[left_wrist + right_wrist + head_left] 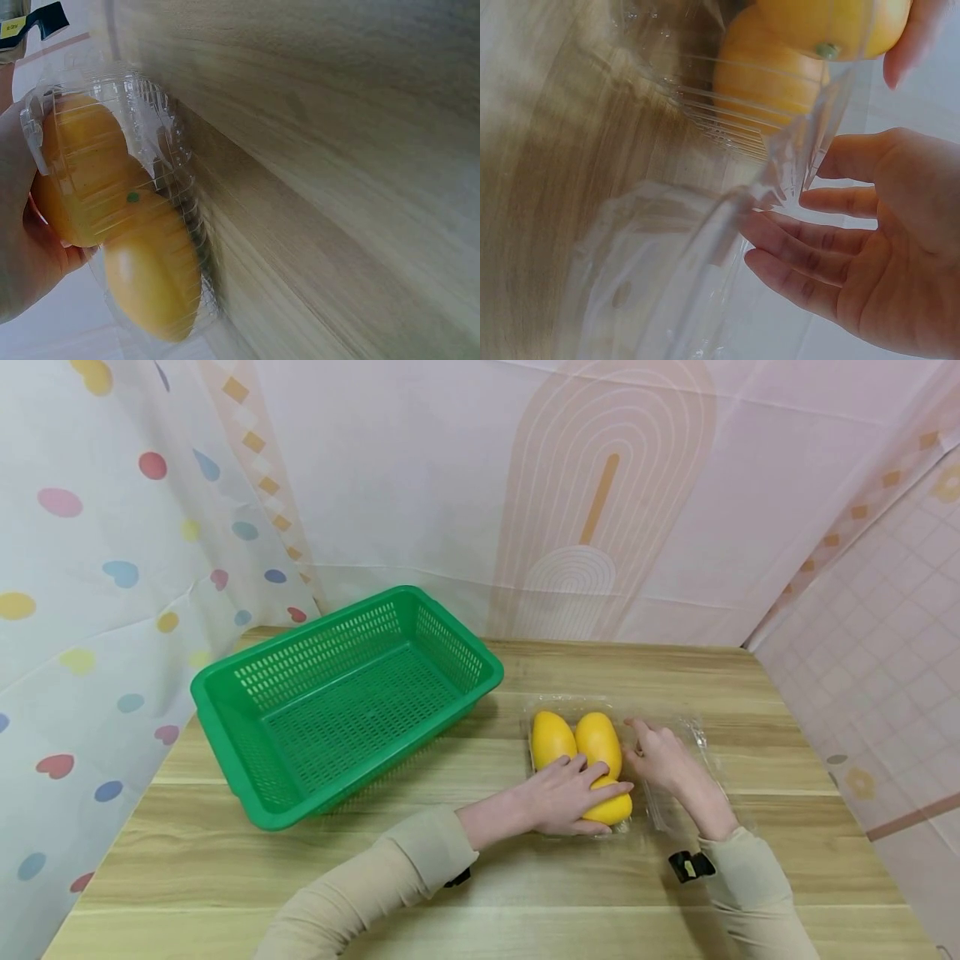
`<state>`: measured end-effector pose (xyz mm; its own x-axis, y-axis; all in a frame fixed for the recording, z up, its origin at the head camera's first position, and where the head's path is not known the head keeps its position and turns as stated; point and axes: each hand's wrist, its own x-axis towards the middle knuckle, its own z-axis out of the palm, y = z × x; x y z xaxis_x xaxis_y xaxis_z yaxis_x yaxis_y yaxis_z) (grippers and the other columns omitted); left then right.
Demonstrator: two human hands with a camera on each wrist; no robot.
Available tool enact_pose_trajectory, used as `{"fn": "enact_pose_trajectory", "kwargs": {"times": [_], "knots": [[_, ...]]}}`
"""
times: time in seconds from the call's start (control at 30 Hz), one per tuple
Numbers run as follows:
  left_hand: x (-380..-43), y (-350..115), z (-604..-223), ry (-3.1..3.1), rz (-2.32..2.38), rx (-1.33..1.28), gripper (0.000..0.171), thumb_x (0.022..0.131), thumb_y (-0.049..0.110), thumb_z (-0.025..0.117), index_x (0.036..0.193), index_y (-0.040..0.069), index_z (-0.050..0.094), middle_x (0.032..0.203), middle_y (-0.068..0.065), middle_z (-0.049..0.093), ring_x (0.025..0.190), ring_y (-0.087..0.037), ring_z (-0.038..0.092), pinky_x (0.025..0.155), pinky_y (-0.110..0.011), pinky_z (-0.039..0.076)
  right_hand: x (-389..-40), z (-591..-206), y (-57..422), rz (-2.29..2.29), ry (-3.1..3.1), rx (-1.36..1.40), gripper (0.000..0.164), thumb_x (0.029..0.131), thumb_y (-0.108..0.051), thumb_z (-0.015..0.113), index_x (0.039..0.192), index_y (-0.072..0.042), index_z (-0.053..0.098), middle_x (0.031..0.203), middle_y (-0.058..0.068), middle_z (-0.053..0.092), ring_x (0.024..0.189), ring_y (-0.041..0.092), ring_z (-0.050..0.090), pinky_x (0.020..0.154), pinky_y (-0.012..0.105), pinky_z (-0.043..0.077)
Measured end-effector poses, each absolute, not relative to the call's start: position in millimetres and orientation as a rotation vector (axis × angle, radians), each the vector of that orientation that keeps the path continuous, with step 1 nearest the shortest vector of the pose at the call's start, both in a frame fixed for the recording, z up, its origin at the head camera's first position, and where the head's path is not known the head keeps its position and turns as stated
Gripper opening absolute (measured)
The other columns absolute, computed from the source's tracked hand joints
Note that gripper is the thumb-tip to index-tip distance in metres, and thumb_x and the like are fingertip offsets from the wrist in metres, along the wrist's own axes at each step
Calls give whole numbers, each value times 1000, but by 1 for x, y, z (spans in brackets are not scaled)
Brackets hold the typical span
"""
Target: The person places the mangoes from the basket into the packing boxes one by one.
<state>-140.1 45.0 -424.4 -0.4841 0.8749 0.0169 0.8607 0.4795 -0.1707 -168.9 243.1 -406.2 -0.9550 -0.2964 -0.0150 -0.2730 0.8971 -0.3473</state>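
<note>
A clear plastic clamshell box lies opened on the table, its see-through lid folded out to the right. Three yellow mangoes show in it: one at the back left, another beside it, and a front mango. My left hand grips the front mango from above, fingers spread round it and covering part of it. At the box's right edge is my right hand; in the right wrist view its loosely extended fingers touch the plastic near the fold, holding no mango.
A green perforated plastic basket stands to the left of the box, with nothing inside. The wooden table runs back to a patterned cloth; more cloth hangs at both sides.
</note>
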Motion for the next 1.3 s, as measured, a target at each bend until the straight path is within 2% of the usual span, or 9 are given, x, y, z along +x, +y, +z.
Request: {"fn": "enact_pose_trajectory", "kwargs": {"times": [0.3, 0.5, 0.63, 0.77, 0.97, 1.3], "knots": [[-140, 44, -427, -2614, 203, -1547, 61, 95, 61, 35, 147, 30, 33, 131, 2, 48, 106, -14, 48, 80, -24, 44, -170, -406, 243, -528, 2999, -446, 43, 90, -9, 56, 127, 12, 47, 88, 19, 64, 67, 21, 60, 60, 36, 51], [-141, 42, -427, -2579, 188, -1551, 52, 98, 54, 34, 144, 29, 40, 131, 3, 49, 106, -13, 49, 79, -23, 43, -169, -405, 244, -519, 2984, -435, 44, 92, -10, 56, 128, 12, 46, 91, 21, 64, 70, 22, 61, 61, 36, 52], [-142, 39, -426, -2500, 191, -1514, 45, 99, 50, 37, 136, 27, 50, 124, 5, 55, 104, -13, 52, 80, -25, 43, -169, -406, 244, -520, 2967, -414, 45, 92, -11, 55, 130, 11, 45, 93, 21, 64, 71, 22, 62, 61, 35, 52], [-143, 34, -424, -2448, 133, -1411, 34, 99, 43, 42, 123, 26, 59, 116, 7, 60, 105, -15, 56, 85, -30, 44, -168, -407, 244, -531, 2969, -426, 43, 92, -10, 55, 129, 11, 45, 92, 21, 64, 70, 21, 61, 58, 33, 51], [-146, 23, -421, -2509, -25, -1217, 23, 97, 32, 50, 112, 22, 64, 112, 5, 63, 106, -17, 58, 90, -36, 44, -168, -407, 244, -554, 2972, -438, 43, 92, -9, 56, 129, 11, 46, 93, 22, 64, 70, 21, 62, 57, 31, 50], [-153, 3, -424, -2662, -182, -772, 21, 94, 24, 57, 110, 15, 65, 109, -2, 66, 101, -22, 60, 88, -42, 45, -169, -406, 243, -543, 2963, -416, 46, 92, -10, 56, 131, 10, 44, 97, 23, 63, 73, 22, 62, 59, 32, 50]]}}
